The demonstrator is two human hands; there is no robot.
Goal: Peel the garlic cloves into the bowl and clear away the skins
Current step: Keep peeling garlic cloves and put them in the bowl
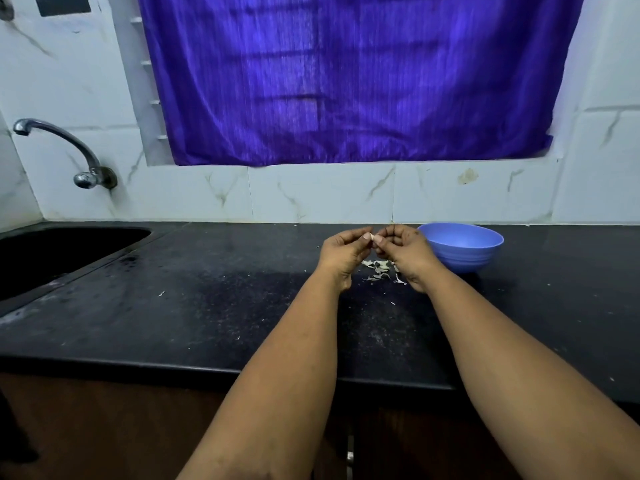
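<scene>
Head view: both hands meet just left of the blue bowl [462, 249], above the black counter [207, 306]. Left hand [343, 252] and right hand [407, 252] pinch one garlic clove [371, 237] between curled fingertips. Loose skins [379, 270] lie beneath them, beside the bowl.

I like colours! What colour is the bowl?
Blue. The bowl shows best in the head view, the only one.

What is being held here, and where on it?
A garlic clove, pinched at its two ends between the fingertips of the left hand and right hand.
</scene>
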